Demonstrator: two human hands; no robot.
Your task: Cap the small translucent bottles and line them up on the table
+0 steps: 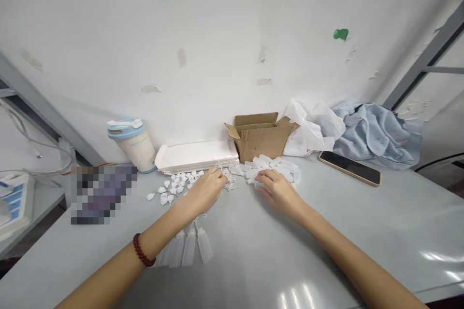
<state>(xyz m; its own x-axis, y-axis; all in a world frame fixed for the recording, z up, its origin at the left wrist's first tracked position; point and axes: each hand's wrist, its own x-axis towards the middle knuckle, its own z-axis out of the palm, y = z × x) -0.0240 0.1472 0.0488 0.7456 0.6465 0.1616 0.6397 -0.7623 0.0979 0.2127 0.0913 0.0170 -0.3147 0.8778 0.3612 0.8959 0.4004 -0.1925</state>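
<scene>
My left hand (210, 186) is at a small heap of thin white loops (229, 179), its fingers bent together; what they pinch, if anything, is too small to name. My right hand (277, 188) reaches to the near edge of a pile of translucent white bottles (288, 170), thumb and fingers apart around one of them; a firm hold does not show. Small white caps (176, 184) lie scattered left of my left hand. Below my left forearm, several translucent bottles with white strings (189, 248) lie side by side, partly hidden by the arm.
An open cardboard box (263, 142) stands behind the bottles, beside a stack of white flat packages (197, 154). A lidded cup (134, 147) is at the back left. Rightward are a white plastic bag (313, 125), a phone (350, 168) and blue cloth (377, 133).
</scene>
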